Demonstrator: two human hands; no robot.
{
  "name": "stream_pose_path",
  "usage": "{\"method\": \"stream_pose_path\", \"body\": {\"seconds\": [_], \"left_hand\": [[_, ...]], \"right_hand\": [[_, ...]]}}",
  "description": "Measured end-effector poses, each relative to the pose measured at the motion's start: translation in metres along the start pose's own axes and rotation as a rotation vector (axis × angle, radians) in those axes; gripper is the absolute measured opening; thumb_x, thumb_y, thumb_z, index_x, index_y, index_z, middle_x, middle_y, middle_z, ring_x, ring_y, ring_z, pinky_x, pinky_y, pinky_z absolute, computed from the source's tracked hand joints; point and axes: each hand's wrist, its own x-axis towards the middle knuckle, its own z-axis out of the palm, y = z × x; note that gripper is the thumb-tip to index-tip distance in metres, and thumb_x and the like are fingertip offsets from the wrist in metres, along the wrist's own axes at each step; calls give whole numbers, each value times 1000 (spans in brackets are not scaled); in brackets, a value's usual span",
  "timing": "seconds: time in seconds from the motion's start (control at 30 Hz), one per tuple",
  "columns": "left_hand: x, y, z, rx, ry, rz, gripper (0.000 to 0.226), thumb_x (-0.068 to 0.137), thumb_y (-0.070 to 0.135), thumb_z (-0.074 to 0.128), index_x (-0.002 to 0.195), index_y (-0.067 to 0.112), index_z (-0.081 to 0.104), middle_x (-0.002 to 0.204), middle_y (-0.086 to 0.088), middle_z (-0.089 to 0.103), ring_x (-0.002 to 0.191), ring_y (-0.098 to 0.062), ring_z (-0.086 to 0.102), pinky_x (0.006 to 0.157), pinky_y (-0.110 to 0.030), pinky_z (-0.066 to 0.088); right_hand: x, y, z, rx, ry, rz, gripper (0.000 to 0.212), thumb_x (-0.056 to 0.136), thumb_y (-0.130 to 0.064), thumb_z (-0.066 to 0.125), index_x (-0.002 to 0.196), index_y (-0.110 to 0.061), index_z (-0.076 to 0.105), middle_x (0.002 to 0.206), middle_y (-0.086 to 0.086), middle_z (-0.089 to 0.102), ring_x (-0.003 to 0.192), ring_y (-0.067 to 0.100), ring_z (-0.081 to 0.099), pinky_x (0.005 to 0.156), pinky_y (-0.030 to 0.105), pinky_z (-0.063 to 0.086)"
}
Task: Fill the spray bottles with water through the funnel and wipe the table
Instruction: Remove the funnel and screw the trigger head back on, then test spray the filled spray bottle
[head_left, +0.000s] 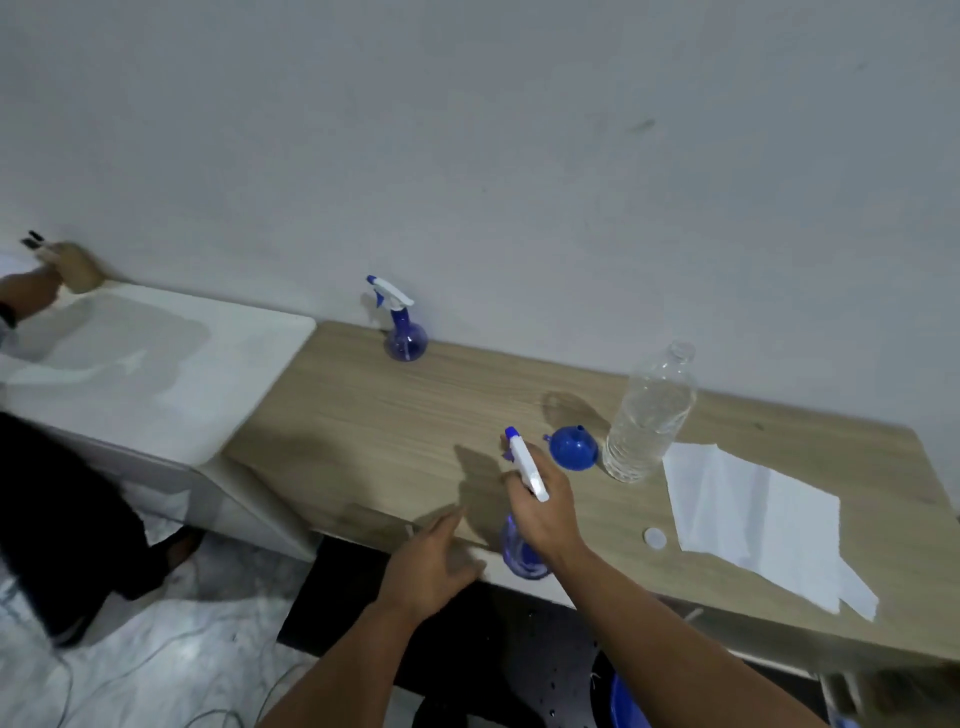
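Note:
My right hand (545, 514) grips the neck of a blue spray bottle (519, 551) with a white trigger head, held at the front edge of the wooden table (395, 415). My left hand (434, 558) hovers beside it, fingers spread and empty. A second blue spray bottle (402, 330) stands by the wall at the back. A blue funnel (573, 447) lies mouth-down on the table next to an uncapped clear water bottle (649, 415). A white paper towel (758, 519) lies to the right, with a small white cap (655, 538) near it.
A white cabinet top (156, 364) adjoins the table on the left, where another person's hand (72, 267) reaches. A black chair seat (467, 639) sits below the table edge. Cables run across the marbled floor (156, 675).

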Motion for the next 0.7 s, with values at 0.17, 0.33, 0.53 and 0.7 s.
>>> {"method": "stream_pose_path", "body": {"seconds": [0.17, 0.33, 0.53, 0.7], "left_hand": [[-28, -26, -19, -8, 157, -137, 88, 68, 72, 55, 145, 30, 49, 139, 5, 61, 127, -17, 58, 101, -30, 49], [-32, -27, -39, -4, 219, -219, 93, 66, 75, 49, 147, 29, 46, 147, 2, 53, 134, -21, 52, 108, -37, 44], [-32, -21, -58, 10, 281, -247, 74, 84, 48, 73, 149, 27, 44, 148, 0, 49, 135, -23, 49, 108, -38, 43], [-34, -19, -60, 24, 294, -258, 73, 85, 47, 73, 148, 26, 45, 147, 0, 50, 134, -22, 49, 107, -37, 42]], "right_hand": [[-17, -8, 20, -141, -311, 42, 28, 75, -20, 51, 85, -41, 67, 75, -14, 67, 71, 14, 61, 71, 38, 51], [-33, -5, 37, -255, -445, 58, 10, 73, -21, 47, 67, -27, 42, 65, -6, 49, 65, 19, 45, 66, 37, 34], [-34, -16, 39, -302, -396, 122, 22, 82, -29, 53, 65, -23, 41, 62, -5, 49, 57, 18, 43, 57, 33, 33], [-26, -22, 38, -302, -361, 185, 34, 86, -31, 60, 62, -16, 41, 57, -4, 45, 55, 19, 39, 57, 31, 33]]}}
